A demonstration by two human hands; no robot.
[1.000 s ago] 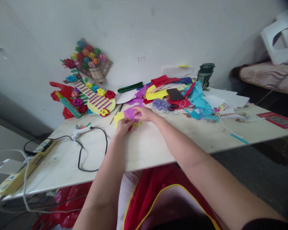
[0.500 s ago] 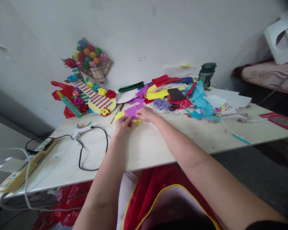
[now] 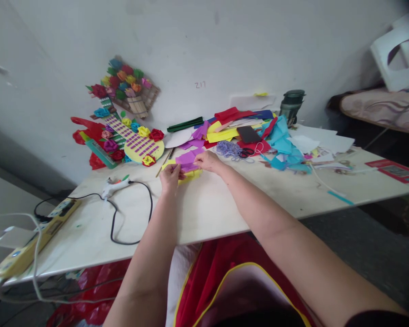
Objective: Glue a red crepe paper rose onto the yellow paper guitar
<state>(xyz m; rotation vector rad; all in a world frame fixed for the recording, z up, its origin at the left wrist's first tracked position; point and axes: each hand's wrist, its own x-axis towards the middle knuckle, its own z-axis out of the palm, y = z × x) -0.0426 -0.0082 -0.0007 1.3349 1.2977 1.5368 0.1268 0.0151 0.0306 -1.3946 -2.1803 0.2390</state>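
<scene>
A piece of purple crepe paper [image 3: 188, 160] stretches between my two hands, above a yellow piece of paper [image 3: 191, 176] that lies on the table. My left hand [image 3: 171, 176] pinches its left edge between thumb and fingers. At the right edge my right hand [image 3: 206, 161] is closed on it, fingers curled. Just behind the paper are a thin stick and a dark pen-like thing [image 3: 171, 153]. The hands hide part of the yellow paper.
Left on the white table [image 3: 204, 213] are a glue gun [image 3: 116, 187] with its black cord and a power strip [image 3: 37, 240]. Behind stands a paper-flower guitar [image 3: 143, 145]. Coloured papers [image 3: 225, 131], purple yarn [image 3: 227, 149], scissors [image 3: 247, 152], a phone [image 3: 248, 134] and a bottle [image 3: 292, 106] lie or stand right.
My left hand has shifted slightly left and up, so the hands are a little farther apart. More of the yellow paper shows beneath the purple piece.
</scene>
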